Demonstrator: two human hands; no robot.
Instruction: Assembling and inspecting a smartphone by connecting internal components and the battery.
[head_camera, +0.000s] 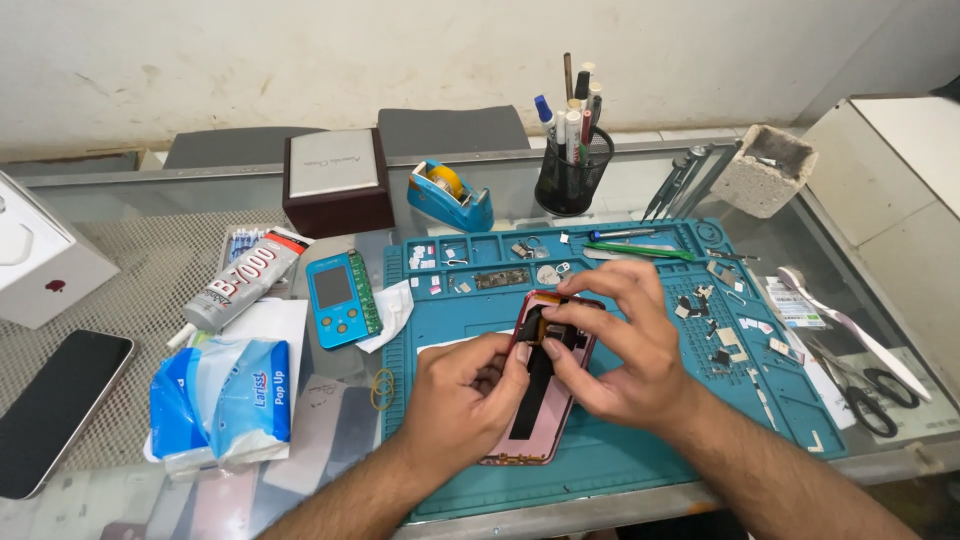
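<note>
An opened pink phone body lies tilted on a teal repair mat, its dark inner parts showing. My left hand grips its left edge, thumb pressed on the inside. My right hand reaches over the upper half, with fingertips pinching a small part near the top of the phone. What the fingers pinch is hidden.
Small screws and parts fill the mat's top trays. A glue tube, blue tester device, tissue pack and black phone lie left. Tape dispenser, pen cup, tweezers and scissors stand around.
</note>
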